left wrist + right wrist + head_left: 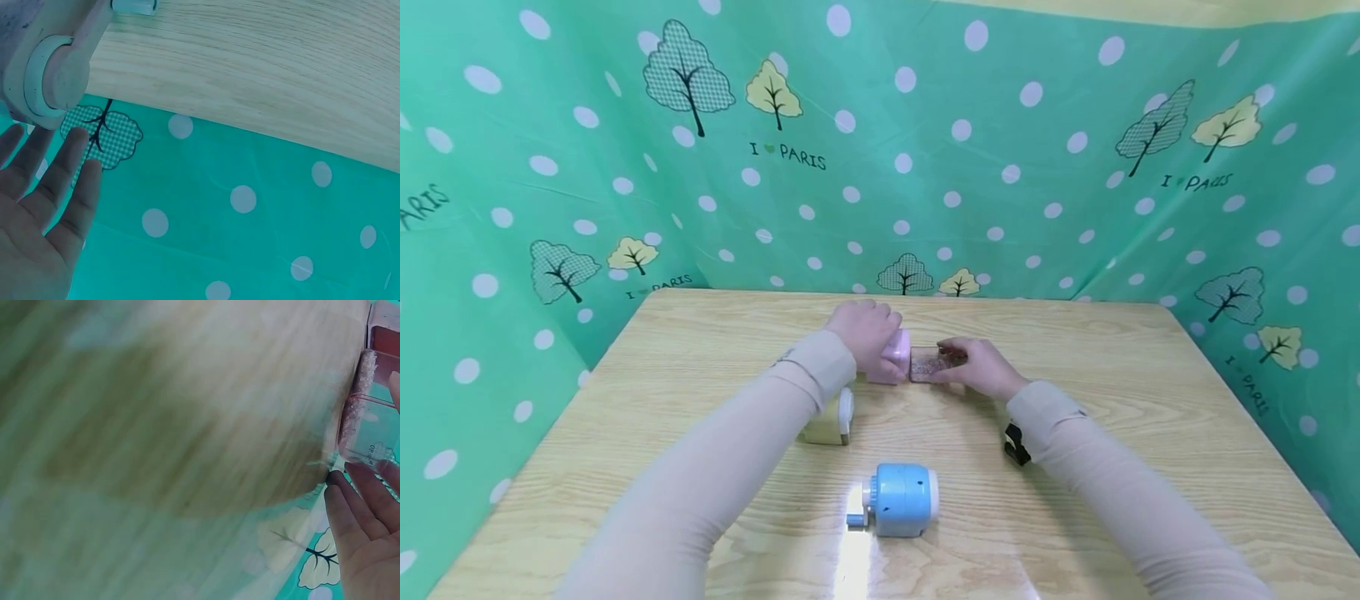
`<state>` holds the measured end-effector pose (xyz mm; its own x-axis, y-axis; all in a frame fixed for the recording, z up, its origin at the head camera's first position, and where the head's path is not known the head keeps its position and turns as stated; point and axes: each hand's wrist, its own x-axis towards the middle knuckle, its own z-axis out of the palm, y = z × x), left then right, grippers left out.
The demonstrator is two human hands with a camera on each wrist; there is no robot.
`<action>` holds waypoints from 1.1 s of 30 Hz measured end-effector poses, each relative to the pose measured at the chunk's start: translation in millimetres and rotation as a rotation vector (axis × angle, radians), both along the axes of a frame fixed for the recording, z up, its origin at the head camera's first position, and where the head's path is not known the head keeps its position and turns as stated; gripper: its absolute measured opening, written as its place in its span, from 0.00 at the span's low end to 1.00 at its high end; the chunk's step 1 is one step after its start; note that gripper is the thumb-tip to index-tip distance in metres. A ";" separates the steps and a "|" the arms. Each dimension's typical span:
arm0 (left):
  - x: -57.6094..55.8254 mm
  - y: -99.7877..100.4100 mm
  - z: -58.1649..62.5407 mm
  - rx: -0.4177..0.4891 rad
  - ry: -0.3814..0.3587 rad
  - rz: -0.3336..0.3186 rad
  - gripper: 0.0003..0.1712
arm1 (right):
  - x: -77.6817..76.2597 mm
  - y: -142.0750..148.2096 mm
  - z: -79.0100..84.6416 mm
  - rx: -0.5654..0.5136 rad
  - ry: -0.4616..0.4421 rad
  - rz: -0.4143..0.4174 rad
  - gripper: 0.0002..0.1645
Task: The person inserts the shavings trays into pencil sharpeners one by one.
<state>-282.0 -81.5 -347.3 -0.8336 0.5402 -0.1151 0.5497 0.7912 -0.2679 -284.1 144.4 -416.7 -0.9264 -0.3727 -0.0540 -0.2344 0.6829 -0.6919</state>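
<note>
In the head view my left hand (867, 333) grips a pink crank pencil sharpener (898, 350), lying on its side on the table. The left wrist view shows the round hub of its crank (65, 78) beside the fingers of that hand (37, 212). Just to the right, my right hand (981, 367) holds a clear shavings drawer (923, 367) between thumb and fingers, close against the sharpener's end. Pencil shavings show through the drawer's wall (372, 425) in the right wrist view, where the fingertips touch its end. Whether drawer and sharpener are joined I cannot tell.
A blue crank pencil sharpener (902, 500) lies nearer on the wooden table (1075, 517). Partly behind the left forearm is a yellowish sharpener (829, 423) with a white end. A green dotted curtain (925, 192) hangs around the table's back and sides.
</note>
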 end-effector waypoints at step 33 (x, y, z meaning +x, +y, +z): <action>-24.1 6.3 -6.8 0.070 -0.173 0.029 0.37 | -2.1 -0.9 3.1 0.009 -0.022 -0.025 0.46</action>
